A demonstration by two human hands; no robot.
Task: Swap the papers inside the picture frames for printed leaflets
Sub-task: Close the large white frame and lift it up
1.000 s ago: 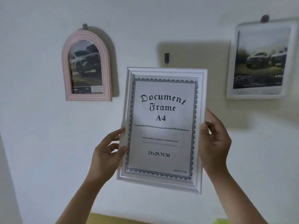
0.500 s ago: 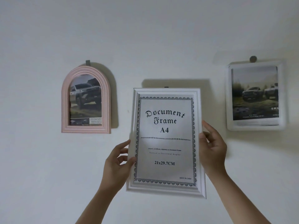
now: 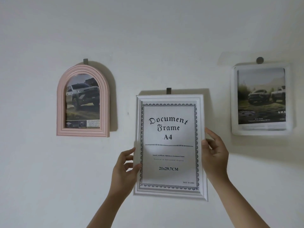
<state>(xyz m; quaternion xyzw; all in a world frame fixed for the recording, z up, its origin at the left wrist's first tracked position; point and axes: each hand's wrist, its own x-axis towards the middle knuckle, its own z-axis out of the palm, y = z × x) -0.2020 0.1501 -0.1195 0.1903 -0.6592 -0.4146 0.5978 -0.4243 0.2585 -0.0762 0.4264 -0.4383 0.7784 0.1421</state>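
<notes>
White frame [image 3: 171, 193], hook [image 3: 168, 90] half-hidden

Background: plain wall

A plain off-white wall [image 3: 148, 38] filled the view. Three small dark hooks were fixed to it. Soft shadows fell on its surface.

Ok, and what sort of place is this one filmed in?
Probably an indoor room, likely a home: a plain white wall with small hooks, a pink arched frame and a white frame hanging on it, and a white document frame held against it.
</notes>
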